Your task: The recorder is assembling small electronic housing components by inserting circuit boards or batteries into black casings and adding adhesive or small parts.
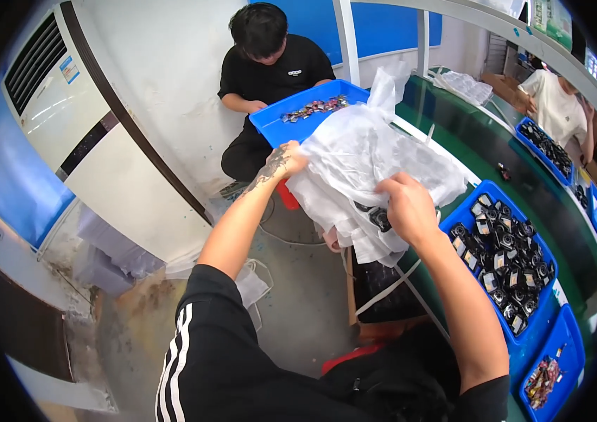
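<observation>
A crumpled white translucent plastic bag (361,144) spreads out between my hands, over the near edge of the green workbench. My left hand (288,160) is closed on its left edge. Across from it, my right hand (408,206) pinches the bag's near right side, thumb and fingers together. Beside those fingers, a few black camera-like parts (380,220) show at the bag's opening; the rest of what it holds is hidden. To the right of my right forearm stands a blue tray (550,261) heaped with small black camera-like units (502,246).
A co-worker (270,63) sits ahead at a blue tray (270,126) of small colourful parts. Another person (555,105) is at the far right. Green belt surface (481,158) runs alongside. Lower right lies another blue tray (571,337). A cardboard box (352,295) stands below the bag.
</observation>
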`<state>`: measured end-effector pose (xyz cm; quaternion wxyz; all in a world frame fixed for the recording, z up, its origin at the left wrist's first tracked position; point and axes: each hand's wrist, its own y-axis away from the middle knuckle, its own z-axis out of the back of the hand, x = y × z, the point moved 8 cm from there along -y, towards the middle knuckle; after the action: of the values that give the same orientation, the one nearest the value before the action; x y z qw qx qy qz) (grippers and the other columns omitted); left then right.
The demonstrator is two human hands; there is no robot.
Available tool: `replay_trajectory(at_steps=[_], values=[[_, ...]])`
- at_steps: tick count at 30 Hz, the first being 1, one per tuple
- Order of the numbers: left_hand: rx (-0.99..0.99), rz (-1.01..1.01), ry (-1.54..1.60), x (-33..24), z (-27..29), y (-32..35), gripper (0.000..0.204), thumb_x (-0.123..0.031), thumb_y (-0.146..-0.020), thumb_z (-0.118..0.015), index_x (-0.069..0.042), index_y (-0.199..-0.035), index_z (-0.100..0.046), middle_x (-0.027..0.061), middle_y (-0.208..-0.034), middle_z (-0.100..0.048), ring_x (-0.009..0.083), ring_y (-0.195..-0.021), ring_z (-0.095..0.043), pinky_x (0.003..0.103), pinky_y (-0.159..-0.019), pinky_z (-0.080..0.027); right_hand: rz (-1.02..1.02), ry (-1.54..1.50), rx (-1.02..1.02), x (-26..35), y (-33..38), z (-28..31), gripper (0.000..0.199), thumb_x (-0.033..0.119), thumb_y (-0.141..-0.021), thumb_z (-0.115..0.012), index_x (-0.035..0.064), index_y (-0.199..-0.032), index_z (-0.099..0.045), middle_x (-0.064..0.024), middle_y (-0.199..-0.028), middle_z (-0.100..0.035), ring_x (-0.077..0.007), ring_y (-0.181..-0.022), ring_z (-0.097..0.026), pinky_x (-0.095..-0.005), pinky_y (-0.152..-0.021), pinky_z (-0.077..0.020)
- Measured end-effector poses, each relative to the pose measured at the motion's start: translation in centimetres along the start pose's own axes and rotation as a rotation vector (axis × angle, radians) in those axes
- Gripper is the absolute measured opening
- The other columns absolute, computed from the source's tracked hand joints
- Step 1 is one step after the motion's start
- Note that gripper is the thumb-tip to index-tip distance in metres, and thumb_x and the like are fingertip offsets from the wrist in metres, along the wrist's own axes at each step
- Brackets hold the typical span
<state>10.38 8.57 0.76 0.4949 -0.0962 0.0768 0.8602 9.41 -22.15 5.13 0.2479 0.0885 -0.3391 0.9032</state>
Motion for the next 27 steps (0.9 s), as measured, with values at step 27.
replay_trajectory(at_steps=[27], values=[[-0.316,-0.891,1.337,-14.6,1.8,23.0,0.057,-0.029,-0.072,-0.084,-0.007,-0.102,-0.041,0.0212,-0.116,-0.059,0.0315,-0.112,-0.059,0.045,-0.093,-0.049,0.031,0.164,0.048,-4.0,10.8,18.8,0.041,-0.011,-0.070,-0.055,0.0020,-0.109,-0.062,-0.0180,-0.102,-0.065,-0.0376,-0.096,-0.063,-0.0427,-0.081,-0.0513]])
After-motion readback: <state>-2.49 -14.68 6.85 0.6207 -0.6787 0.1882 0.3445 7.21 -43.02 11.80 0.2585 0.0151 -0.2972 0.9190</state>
